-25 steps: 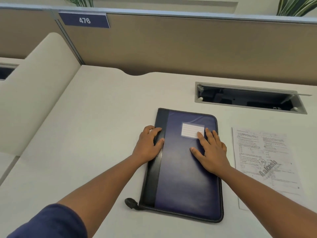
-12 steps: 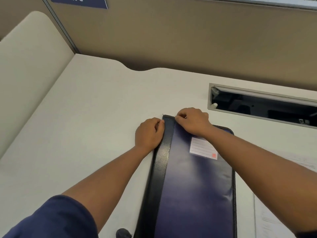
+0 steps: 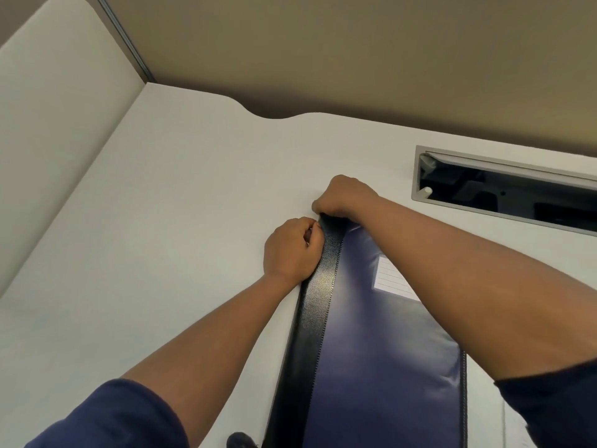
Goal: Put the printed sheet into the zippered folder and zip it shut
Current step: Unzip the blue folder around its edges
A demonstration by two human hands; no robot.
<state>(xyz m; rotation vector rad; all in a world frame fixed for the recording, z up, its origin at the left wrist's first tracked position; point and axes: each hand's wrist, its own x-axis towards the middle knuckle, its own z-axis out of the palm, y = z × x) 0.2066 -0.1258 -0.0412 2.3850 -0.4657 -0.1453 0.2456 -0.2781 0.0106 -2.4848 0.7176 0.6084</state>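
The zippered folder (image 3: 371, 367), dark blue with a black spine strip and a white lined label, lies closed on the desk (image 3: 161, 253). My left hand (image 3: 290, 250) is curled against the spine near the folder's far left corner, fingertips pinched at its edge. My right hand (image 3: 344, 198) is closed over that same far corner, fingers bunched at the zipper's end; the zipper pull is hidden under them. A sliver of the printed sheet (image 3: 513, 428) shows at the bottom right, mostly hidden by my right arm.
An open cable tray (image 3: 504, 189) is set into the desk at the back right. A tan partition wall runs along the back, with a white side panel (image 3: 48, 124) on the left. A small dark loop (image 3: 240, 440) lies at the folder's near left corner.
Both hands moved from lying flat on the cover to the folder's far left corner and closed there. The view tilted down and closer, and the printed sheet went mostly out of sight.
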